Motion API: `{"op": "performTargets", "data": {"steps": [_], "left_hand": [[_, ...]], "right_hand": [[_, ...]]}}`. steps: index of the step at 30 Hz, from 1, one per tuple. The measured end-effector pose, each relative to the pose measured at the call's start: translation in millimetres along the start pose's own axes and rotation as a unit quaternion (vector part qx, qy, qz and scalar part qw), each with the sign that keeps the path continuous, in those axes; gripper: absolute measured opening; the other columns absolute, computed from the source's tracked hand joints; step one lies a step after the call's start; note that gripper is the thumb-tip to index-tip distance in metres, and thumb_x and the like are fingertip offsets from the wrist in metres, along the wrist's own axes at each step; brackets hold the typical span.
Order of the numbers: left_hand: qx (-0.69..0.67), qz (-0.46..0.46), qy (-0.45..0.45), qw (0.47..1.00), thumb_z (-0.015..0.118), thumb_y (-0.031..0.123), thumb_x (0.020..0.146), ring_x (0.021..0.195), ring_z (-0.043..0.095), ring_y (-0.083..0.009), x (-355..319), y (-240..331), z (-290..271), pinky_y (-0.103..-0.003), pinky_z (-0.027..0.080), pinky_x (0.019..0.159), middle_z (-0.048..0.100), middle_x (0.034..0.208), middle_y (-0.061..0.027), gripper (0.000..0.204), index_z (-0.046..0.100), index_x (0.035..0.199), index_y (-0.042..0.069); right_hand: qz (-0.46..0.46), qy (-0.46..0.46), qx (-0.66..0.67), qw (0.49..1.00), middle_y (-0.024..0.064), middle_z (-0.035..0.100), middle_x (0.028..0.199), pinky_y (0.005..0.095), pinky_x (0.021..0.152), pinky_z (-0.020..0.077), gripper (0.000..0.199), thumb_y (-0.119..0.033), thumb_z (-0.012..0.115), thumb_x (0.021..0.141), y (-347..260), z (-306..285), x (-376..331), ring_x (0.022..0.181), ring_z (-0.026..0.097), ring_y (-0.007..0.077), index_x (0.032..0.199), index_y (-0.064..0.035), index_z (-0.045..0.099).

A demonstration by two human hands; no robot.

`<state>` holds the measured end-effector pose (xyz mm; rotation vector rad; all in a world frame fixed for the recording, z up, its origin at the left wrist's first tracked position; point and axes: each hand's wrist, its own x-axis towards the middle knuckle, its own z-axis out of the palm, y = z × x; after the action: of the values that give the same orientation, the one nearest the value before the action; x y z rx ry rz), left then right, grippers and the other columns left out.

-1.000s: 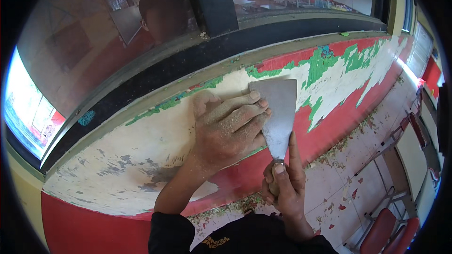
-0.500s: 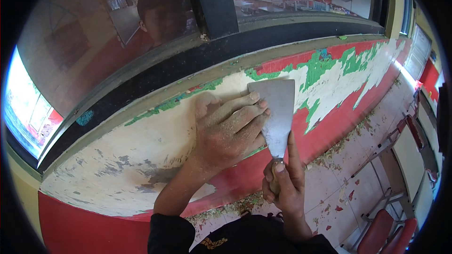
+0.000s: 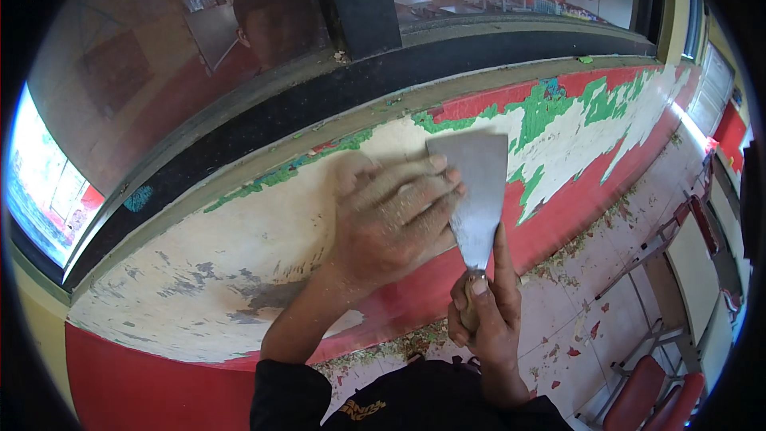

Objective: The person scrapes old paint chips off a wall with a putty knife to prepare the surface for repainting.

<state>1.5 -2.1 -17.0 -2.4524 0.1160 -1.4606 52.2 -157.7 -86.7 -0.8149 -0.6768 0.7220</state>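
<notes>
Two hands meet on the wide metal scraper (image 3: 479, 179): the right hand (image 3: 489, 311) wraps round its handle, thumb up by the neck, while the left hand (image 3: 387, 223), dusty and stretched flat, pinches nothing and lays its fingertips over the blade's left edge. The blade lies up against the patchy wall (image 3: 247, 243), below the dark window frame (image 3: 279, 108) (whether its front edge bites, I cannot tell). If it jumps off a ridge of green paint (image 3: 542, 121), those fingertips could get nicked; dusty skin could slip, and too steep a push could gouge the wall
</notes>
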Motion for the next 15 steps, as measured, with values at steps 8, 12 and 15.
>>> {"op": "performTargets", "data": {"steps": [8,12,15], "left_hand": [[0.011,-0.017,0.016,1.000,0.071,0.017,0.052,0.088,0.062,-0.0113,10,2,-4,-0.032,0.034,0.077,0.064,0.085,0.0064,0.026,0.068,0.078,0.017],[0.010,-0.016,0.017,1.000,0.071,0.019,0.053,0.089,0.061,-0.0109,3,2,4,-0.032,0.034,0.077,0.063,0.088,0.0063,0.027,0.068,0.079,0.016],[-0.003,-0.018,0.017,1.000,0.070,0.018,0.053,0.089,0.061,-0.0107,5,4,5,-0.033,0.034,0.076,0.064,0.088,0.0065,0.027,0.068,0.080,0.016]], "right_hand": [[-0.027,0.001,0.010,1.000,0.0032,0.043,0.067,0.0190,0.036,0.0331,0.061,-0.009,0.036,0.094,-8,5,6,0.041,0.034,0.0037,0.143,-0.0098,0.000],[0.017,-0.001,-0.005,1.000,0.0028,0.043,0.066,0.0185,0.035,0.0333,0.061,-0.011,0.037,0.094,1,-7,7,0.041,0.033,0.0035,0.143,-0.0097,-0.001],[-0.006,0.001,0.010,1.000,0.0029,0.044,0.066,0.0184,0.035,0.0336,0.060,-0.010,0.036,0.094,-5,-6,6,0.041,0.033,0.0034,0.143,-0.0098,0.001]]}}
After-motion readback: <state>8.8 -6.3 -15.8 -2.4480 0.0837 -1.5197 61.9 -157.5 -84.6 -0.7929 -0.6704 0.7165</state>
